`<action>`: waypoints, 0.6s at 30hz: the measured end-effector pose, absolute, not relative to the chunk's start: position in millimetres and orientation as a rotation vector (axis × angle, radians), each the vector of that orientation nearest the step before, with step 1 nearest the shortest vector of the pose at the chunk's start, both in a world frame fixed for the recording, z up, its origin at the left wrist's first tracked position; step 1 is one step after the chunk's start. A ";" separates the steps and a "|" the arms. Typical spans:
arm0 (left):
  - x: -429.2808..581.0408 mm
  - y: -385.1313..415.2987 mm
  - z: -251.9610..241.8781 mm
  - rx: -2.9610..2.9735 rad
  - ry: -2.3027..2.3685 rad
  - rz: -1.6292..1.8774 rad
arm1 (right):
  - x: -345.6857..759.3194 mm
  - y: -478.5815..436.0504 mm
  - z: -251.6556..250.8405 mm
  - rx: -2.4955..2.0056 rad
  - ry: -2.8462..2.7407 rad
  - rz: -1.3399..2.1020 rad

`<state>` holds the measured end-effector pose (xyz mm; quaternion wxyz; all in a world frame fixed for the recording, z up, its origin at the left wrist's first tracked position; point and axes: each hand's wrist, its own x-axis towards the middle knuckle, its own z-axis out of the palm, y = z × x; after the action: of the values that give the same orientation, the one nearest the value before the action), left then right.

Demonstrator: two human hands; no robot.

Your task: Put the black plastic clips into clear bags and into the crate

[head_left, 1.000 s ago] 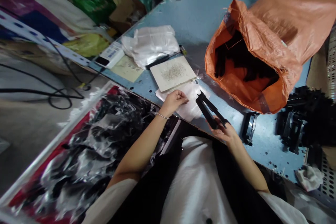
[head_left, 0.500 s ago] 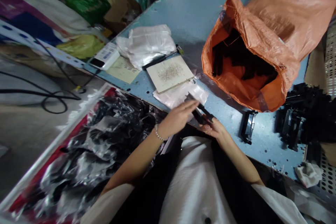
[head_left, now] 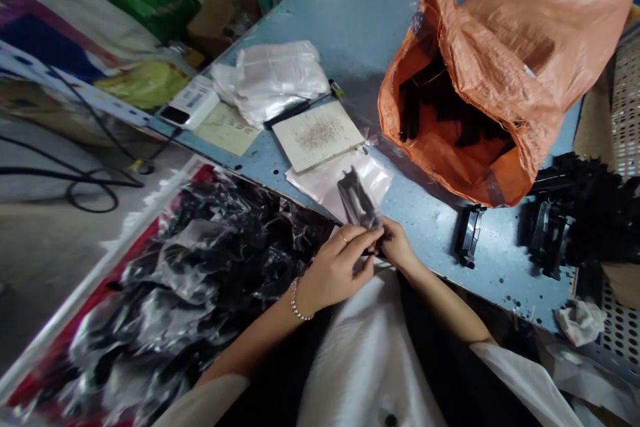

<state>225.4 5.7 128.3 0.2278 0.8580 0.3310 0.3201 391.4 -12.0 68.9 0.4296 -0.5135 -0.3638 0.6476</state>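
Matt black moulded plastic part (head_left: 356, 199) within a glossy translucent plastic sleeve (head_left: 370, 177); rough woven orange polypropylene sack (head_left: 500, 73), matt pale fibreboard (head_left: 335, 147) and smooth blue painted tabletop (head_left: 350, 27) with dark speckles.

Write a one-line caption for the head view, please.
The left hand and right hand hold a black plastic part in a translucent plastic bag beside an orange woven sack.

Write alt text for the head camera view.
The left hand and right hand hold a black plastic part in a clear plastic bag at the edge of a blue workbench, beside an open orange woven sack of black parts.
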 end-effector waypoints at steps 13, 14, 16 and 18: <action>95.9 34.4 147.7 1.618 2.072 0.830 | 424.0 -23.0 92.6 -1.223 -0.864 1.661; 71.7 40.0 139.2 1.615 2.214 0.796 | 433.4 -26.3 91.6 -1.259 -0.861 1.614; 29.1 49.1 109.0 1.738 2.397 0.584 | 451.7 -33.9 88.4 -1.336 -0.867 1.524; -1.7 51.4 67.5 1.710 2.526 0.232 | 468.3 -42.8 86.0 -1.401 -0.910 1.441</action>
<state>-1.7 51.4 67.5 0.0413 0.5584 0.8250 0.0757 468.3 -42.8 86.0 0.4508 -0.5667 -0.3683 0.5831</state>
